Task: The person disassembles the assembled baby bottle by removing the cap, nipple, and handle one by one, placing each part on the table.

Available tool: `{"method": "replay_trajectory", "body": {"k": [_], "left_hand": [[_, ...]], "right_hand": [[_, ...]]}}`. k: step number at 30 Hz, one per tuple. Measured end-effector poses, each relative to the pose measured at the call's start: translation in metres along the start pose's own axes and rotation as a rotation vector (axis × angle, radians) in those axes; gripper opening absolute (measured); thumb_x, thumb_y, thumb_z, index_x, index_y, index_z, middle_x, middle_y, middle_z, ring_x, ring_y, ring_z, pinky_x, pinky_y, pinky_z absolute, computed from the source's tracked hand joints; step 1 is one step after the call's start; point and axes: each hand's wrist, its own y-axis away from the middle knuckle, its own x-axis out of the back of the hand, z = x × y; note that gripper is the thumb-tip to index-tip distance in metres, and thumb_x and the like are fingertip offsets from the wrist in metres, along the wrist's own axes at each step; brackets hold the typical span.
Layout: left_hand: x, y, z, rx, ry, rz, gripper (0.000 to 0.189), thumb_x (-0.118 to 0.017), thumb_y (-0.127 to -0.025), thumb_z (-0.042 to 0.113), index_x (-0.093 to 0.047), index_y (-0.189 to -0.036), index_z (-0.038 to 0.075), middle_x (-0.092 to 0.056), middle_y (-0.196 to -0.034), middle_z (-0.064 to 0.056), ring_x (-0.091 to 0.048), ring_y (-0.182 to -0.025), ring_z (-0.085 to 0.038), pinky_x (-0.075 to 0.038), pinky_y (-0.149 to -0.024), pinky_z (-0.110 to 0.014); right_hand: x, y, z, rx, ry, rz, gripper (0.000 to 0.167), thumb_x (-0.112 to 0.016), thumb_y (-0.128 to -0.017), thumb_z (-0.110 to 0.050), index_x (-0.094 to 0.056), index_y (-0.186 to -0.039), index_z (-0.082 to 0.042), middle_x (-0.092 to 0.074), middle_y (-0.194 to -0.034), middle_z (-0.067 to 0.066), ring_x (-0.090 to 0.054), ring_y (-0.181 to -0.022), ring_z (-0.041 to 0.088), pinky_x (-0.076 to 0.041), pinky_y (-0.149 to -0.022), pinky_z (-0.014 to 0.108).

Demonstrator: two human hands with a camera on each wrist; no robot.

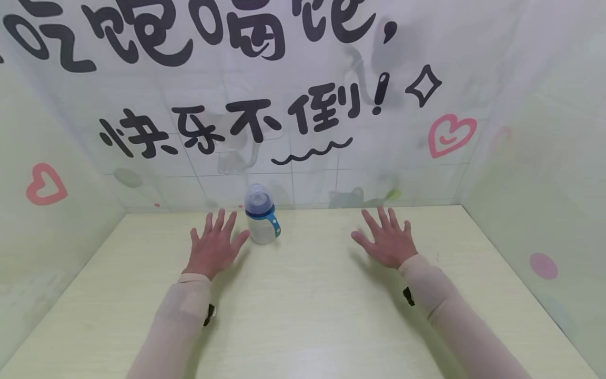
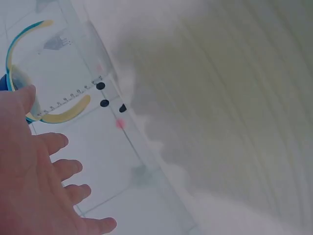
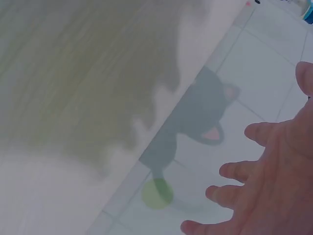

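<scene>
A clear baby bottle [image 1: 261,226] with a translucent domed cap and blue handles stands upright toward the back of the table. My left hand [image 1: 215,248] is just left of it with fingers spread; the thumb reaches close to the bottle, and I cannot tell whether they touch. In the left wrist view the bottle [image 2: 63,73] shows measuring marks and yellow-and-blue handles, partly behind the thumb. Farther right, my right hand [image 1: 388,242] is held with spread fingers and nothing in it. The right wrist view shows that hand [image 3: 269,176] with only a bit of the bottle's blue part in the corner.
The pale wooden table [image 1: 307,316] is bounded at the back by a white printed sheet [image 1: 312,189] with dark lettering, and by pale side panels with pink hearts. Black straps or devices sit at both sleeve cuffs [image 1: 426,284].
</scene>
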Motion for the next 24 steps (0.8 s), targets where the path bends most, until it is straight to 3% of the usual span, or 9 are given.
{"method": "replay_trajectory", "body": {"k": [11, 18, 24], "left_hand": [[-0.013, -0.013, 0.019, 0.028, 0.189, -0.042, 0.091, -0.035, -0.097, 0.070, -0.018, -0.159, 0.006, -0.014, -0.162, -0.027, -0.009, -0.147, -0.052, -0.008, -0.106, -0.077], [-0.016, -0.020, 0.027, 0.093, 0.237, 0.000, 0.093, -0.045, -0.094, 0.069, -0.022, -0.157, 0.005, -0.033, -0.154, -0.029, -0.032, -0.139, -0.049, -0.028, -0.101, -0.072], [-0.020, -0.025, 0.030, 0.112, 0.305, 0.030, 0.099, -0.051, -0.093, 0.067, -0.015, -0.158, 0.002, -0.038, -0.150, -0.031, -0.039, -0.134, -0.051, -0.031, -0.102, -0.070]], "right_hand": [[0.002, 0.004, -0.034, 0.115, -0.190, 0.123, 0.072, -0.042, -0.100, -0.056, -0.032, -0.156, -0.011, -0.033, -0.156, 0.021, -0.020, -0.148, 0.040, -0.025, -0.108, 0.065], [0.005, 0.010, -0.056, 0.174, -0.267, 0.165, 0.067, -0.045, -0.101, -0.053, -0.040, -0.152, -0.011, -0.044, -0.150, 0.016, -0.028, -0.145, 0.038, -0.030, -0.106, 0.063], [0.002, 0.008, -0.070, 0.189, -0.352, 0.187, 0.063, -0.044, -0.102, -0.052, -0.041, -0.151, -0.012, -0.045, -0.150, 0.012, -0.030, -0.145, 0.034, -0.029, -0.108, 0.063]]}}
